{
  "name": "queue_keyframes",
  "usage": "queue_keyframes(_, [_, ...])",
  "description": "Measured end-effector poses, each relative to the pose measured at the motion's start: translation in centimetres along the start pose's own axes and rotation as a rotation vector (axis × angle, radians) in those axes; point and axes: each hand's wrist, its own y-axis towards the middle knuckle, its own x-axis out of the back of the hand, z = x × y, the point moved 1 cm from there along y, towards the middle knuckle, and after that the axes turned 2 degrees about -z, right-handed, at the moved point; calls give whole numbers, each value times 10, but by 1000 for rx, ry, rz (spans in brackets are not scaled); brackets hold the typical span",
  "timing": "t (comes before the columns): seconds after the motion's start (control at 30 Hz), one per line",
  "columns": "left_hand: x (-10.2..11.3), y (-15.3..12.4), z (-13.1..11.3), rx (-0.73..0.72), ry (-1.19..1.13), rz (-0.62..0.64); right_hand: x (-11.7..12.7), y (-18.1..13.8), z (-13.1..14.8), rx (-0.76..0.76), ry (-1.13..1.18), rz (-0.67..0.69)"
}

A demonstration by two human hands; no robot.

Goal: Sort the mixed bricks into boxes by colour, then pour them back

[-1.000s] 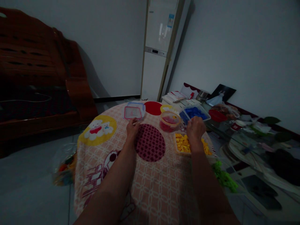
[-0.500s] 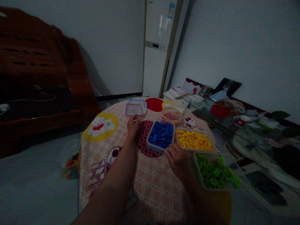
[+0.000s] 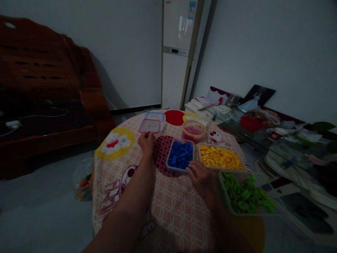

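My left hand (image 3: 146, 143) is at the near edge of a clear lid with a red rim (image 3: 149, 125), its fingers pinched on that edge. The lid overlaps a clear lid with a blue rim (image 3: 158, 115) at the far side of the table. My right hand (image 3: 200, 176) is at the near right corner of a clear box (image 3: 177, 170) of blue toy bricks (image 3: 180, 154). Its fingers are slightly spread by the box rim, and I see nothing held in them.
Yellow bricks (image 3: 221, 156) fill a box right of the blue ones. Green bricks (image 3: 244, 193) lie in a box near the right table edge. A round lidded tub (image 3: 193, 130) stands behind. Beyond are a cluttered glass table (image 3: 231, 128) and a wooden bench (image 3: 89, 95).
My left hand has shifted slightly left and towards me, and the red-rimmed lid now sits at a slightly different angle. The fingers of my right hand have spread a little. The view has moved slightly.
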Motion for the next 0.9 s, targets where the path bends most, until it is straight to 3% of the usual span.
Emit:
queue_keyframes(0.07, [3,3,0,35,-18,-78,-2,-1,0,-32,24,-35])
queue_keyframes(0.27, [16,9,-9,10,-2,-153,-5,-3,-3,-135,67,-120])
queue_keyframes(0.47, [28,16,-22,40,-231,-140,-3,10,-9,-148,114,-141])
queue_keyframes(0.6, [42,25,-34,134,-402,-146,-2,18,-12,-165,118,-169])
queue_keyframes(0.7, [50,29,-43,190,-510,-24,-2,28,-15,-209,127,-181])
queue_keyframes(0.83, [51,27,-56,213,-550,272,-3,49,-24,-330,102,-191])
queue_keyframes(0.9, [49,23,-63,218,-534,384,-3,58,-28,-320,29,-190])
